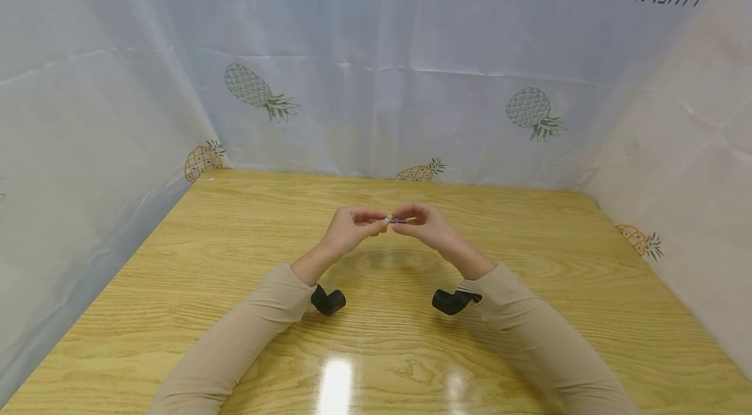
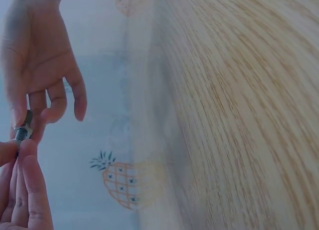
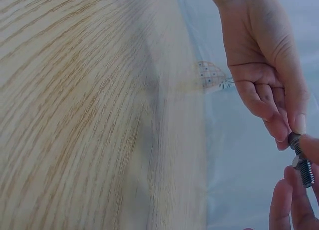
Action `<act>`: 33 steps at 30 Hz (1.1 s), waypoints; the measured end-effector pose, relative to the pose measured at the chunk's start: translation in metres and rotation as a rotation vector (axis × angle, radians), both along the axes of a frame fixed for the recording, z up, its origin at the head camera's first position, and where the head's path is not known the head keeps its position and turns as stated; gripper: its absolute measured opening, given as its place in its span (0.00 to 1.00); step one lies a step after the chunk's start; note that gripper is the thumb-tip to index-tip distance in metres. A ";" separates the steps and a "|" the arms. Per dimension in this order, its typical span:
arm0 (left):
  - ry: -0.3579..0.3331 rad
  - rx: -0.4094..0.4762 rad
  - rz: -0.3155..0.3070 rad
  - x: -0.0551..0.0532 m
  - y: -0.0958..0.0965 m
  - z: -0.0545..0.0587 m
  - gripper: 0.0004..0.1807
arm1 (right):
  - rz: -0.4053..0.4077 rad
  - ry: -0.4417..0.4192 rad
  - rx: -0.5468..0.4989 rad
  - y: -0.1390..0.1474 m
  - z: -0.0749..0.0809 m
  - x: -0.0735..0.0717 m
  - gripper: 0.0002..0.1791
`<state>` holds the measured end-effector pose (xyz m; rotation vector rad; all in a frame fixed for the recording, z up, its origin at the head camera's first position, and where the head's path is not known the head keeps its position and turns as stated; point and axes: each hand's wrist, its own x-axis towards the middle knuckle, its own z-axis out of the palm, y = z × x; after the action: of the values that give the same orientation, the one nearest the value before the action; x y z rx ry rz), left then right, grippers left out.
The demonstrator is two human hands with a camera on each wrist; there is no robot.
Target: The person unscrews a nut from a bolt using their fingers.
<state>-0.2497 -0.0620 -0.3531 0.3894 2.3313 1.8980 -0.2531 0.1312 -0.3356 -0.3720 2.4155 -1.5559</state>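
Observation:
Above the table, my two hands meet at a small metal bolt (image 1: 396,220) with a nut (image 3: 300,163) on its thread. My left hand (image 1: 348,230) pinches the head end of the bolt between thumb and fingers. From the other side, my right hand (image 1: 427,227) has its thumb and fingertips about the nut. In the right wrist view the bolt's threaded end (image 3: 306,177) sticks out past the nut. The left wrist view shows the right hand (image 2: 42,55) with its outer fingers loosely spread, while fingers partly cover the bolt (image 2: 22,133).
A yellow wood-grain table (image 1: 376,350) lies under both hands. White curtains (image 1: 364,115) with pineapple prints stand behind it and at both sides. Black curved pieces (image 1: 329,301) protrude at both sleeve cuffs.

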 end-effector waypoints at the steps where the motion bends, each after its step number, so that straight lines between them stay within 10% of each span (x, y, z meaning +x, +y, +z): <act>1: -0.001 0.001 0.000 0.000 0.000 0.000 0.14 | -0.004 -0.009 0.001 0.000 0.000 0.000 0.19; 33: -0.008 0.009 -0.004 -0.001 -0.001 -0.002 0.15 | 0.034 -0.013 0.010 0.000 -0.002 -0.003 0.22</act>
<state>-0.2508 -0.0627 -0.3553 0.3867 2.3155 1.9051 -0.2563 0.1314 -0.3375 -0.3980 2.3940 -1.5261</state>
